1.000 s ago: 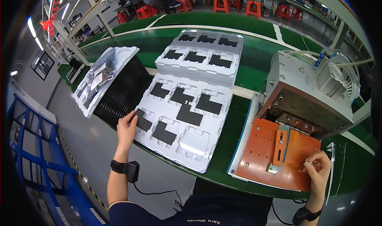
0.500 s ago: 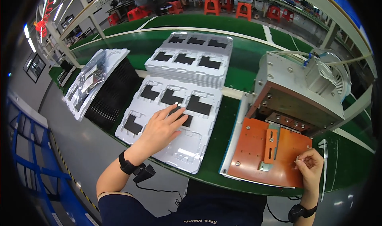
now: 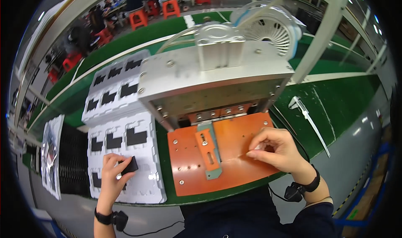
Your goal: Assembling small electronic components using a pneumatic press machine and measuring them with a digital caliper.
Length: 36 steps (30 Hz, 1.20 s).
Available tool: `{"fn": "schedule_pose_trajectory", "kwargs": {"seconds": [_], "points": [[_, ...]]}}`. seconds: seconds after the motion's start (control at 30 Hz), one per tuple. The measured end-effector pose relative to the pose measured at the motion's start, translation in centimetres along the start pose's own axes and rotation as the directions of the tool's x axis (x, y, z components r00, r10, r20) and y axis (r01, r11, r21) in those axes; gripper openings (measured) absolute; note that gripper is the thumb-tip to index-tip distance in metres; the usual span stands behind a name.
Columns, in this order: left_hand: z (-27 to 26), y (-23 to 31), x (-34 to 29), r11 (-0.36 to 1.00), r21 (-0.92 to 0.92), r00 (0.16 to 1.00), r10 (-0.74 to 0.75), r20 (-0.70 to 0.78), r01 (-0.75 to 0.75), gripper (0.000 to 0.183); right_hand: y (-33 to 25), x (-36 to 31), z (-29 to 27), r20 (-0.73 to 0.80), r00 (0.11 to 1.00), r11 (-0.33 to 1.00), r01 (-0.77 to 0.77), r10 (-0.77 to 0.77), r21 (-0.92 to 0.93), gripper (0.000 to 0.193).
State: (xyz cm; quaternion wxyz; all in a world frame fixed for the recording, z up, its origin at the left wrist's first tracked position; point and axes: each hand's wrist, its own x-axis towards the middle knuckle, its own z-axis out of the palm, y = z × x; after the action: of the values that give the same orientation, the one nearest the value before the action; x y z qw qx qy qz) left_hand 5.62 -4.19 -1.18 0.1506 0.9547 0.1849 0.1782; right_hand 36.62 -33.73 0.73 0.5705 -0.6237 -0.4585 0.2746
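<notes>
Pinching a black piece between thumb and fingers, the left hand holds it tilted above the front white tray; this grip is clenched on the piece. The right hand is over the right side of the orange plate, its thumb and forefinger closed on a small pale item, too small to identify.

Progress, as judged from the layout: one piece is out of its pocket and well apart from the plate. Three others lie in the tray's far row; at least one more sits in the near row, and another is partly hidden by the left hand. Six lie on the top of the tray stack behind.

Surroundings: a metal fixture overhangs the plate's rear edge, restricting access from behind. A slotted orange bar is fastened on the plate, occupying its middle. A caliper lies on the green counter to the right. A fan stands behind the fixture. Dark cables run beside the plate, near the right hand.
</notes>
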Motion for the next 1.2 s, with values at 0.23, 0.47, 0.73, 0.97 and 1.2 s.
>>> {"fn": "schedule_pose_trajectory", "kwargs": {"seconds": [0.23, 0.47, 0.73, 0.97, 1.2], "points": [[-1.2, 15.3, 8.5, 0.814, -0.231, 0.823, 0.562, 0.080, -0.533, 0.046, -0.5, -0.4, 0.5, -0.306, 0.947, 0.937, 0.015, 0.098, 0.348, 0.025], [7.0, 19.2, 11.0, 0.789, -0.273, 0.802, 0.591, 0.092, -0.550, 0.042, -1.9, -2.3, -1.4, -0.091, 0.961, 0.834, 0.177, -0.261, -0.523, 0.035], [5.9, 17.2, 7.9, 0.806, -0.033, 0.776, 0.579, 0.249, -0.591, 0.049, 0.0, -0.7, -0.8, 0.169, 0.964, 0.792, 0.265, -0.204, -0.550, 0.032], [6.2, 15.8, 7.6, 0.793, -0.095, 0.751, 0.602, 0.271, -0.602, 0.057, 0.2, 3.1, 0.3, 0.160, 0.964, 0.764, 0.265, -0.211, -0.588, 0.022], [6.0, 15.3, 7.5, 0.778, -0.077, 0.744, 0.621, 0.245, -0.624, 0.052, -0.4, 2.6, 2.1, 0.284, 0.912, 0.359, 0.381, -0.295, -0.852, 0.029]]}}
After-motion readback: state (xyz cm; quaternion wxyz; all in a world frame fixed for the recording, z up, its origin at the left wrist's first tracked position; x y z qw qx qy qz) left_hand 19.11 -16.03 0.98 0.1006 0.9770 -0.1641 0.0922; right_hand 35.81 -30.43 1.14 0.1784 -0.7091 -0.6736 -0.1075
